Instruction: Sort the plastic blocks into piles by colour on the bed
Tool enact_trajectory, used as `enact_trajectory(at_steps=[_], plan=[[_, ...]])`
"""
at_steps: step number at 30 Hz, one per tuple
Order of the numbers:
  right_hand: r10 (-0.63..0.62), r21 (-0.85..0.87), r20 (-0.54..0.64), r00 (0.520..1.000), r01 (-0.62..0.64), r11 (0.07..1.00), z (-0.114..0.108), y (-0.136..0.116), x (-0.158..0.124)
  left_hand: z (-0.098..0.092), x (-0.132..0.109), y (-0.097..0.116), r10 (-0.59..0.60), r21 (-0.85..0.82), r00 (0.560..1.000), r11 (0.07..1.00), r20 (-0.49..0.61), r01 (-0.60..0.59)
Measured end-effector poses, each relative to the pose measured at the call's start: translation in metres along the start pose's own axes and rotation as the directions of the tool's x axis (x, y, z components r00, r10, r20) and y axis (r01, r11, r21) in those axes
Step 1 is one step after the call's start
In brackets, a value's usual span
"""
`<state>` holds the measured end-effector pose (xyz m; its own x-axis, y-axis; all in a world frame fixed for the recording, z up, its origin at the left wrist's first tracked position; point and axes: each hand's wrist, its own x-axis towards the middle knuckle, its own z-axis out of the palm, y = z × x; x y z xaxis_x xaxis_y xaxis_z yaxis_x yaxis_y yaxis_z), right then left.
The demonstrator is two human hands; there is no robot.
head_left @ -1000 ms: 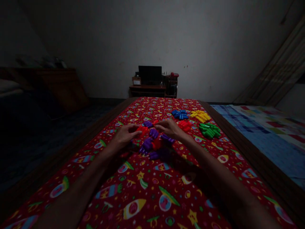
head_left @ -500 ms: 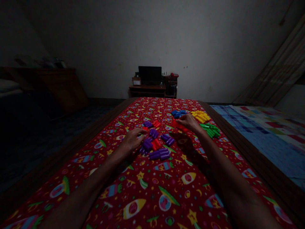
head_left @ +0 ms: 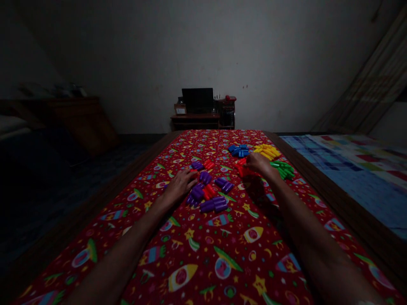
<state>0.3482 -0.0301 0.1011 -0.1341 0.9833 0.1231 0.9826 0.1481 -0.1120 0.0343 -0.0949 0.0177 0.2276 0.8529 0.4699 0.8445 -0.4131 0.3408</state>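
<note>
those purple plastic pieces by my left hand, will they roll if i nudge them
Probably: the purple pieces look like smooth rounded cylinders, so they may roll sideways. The printed cloth under them should slow that. They look like small plastic, likely light and stiff.

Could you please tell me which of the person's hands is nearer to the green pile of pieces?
Right. The right hand rests just left of the green pile, on the red pile; the left hand lies farther left, beside the purple pieces.
</note>
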Motion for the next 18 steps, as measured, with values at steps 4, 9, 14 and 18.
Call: enact_trajectory(at_steps=[4,9,14,18], plan=[[-0.016,0.068,-0.146,0.989,0.026,0.997,-0.013,-0.004,-0.004,0.001,0.006,0.005,-0.011,-0.062,0.999,0.998,-0.038,0.008],[-0.28,0.299,-0.217,0.935,0.337,0.893,-0.018,-0.034,-0.013,-0.014,0.014,0.027,-0.279,-0.347,0.959,0.905,-0.047,0.246],[-0.635,0.481,-0.224,0.739,0.65,0.588,0.001,-0.077,-0.033,-0.023,0.014,0.057,-0.363,-0.742,0.915,0.561,0.177,0.367],[-0.723,0.427,-0.192,0.663,0.72,0.547,0.008,-0.087,-0.039,-0.016,0.007,0.065,-0.325,-0.762,0.91,0.511,0.257,0.398]])
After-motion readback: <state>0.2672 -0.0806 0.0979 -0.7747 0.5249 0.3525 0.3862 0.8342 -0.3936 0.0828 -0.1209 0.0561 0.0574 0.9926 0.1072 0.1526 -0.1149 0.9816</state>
